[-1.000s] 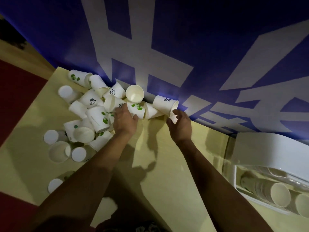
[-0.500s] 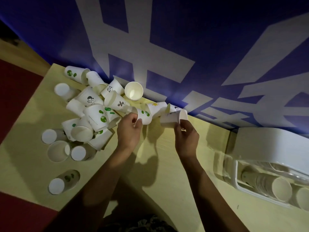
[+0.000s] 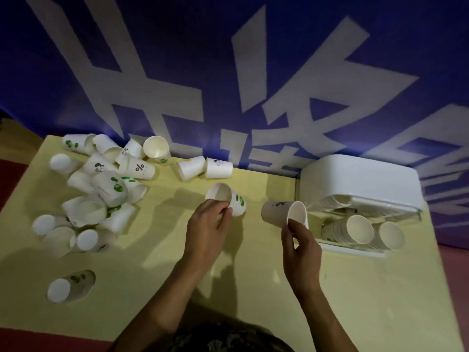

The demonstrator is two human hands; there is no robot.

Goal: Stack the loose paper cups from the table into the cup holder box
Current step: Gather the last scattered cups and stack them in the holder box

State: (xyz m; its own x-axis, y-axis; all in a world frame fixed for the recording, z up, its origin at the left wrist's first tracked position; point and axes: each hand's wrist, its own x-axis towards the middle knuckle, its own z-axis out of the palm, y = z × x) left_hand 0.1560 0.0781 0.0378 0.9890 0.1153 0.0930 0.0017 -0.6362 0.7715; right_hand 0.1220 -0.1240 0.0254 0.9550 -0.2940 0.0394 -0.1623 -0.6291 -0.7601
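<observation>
My left hand (image 3: 206, 226) grips a white paper cup with green spots (image 3: 228, 199) by its rim, above the middle of the table. My right hand (image 3: 300, 243) pinches the rim of a white cup marked with a percent sign (image 3: 281, 213), held on its side just left of the cup holder box (image 3: 360, 184). That white box sits at the table's right end, its lid raised, with two nested rows of cups (image 3: 360, 228) lying inside. A pile of loose cups (image 3: 101, 184) covers the table's left part.
Two loose cups (image 3: 205, 167) lie on their sides by the blue wall with white lettering (image 3: 228, 72). One cup (image 3: 68, 287) lies alone near the yellow table's (image 3: 241, 288) front left. Red floor shows past the left edge.
Both hands have drawn back from the wall, each carrying a cup, and moved right toward the box. The camera has swung right, bringing the box further into view.
</observation>
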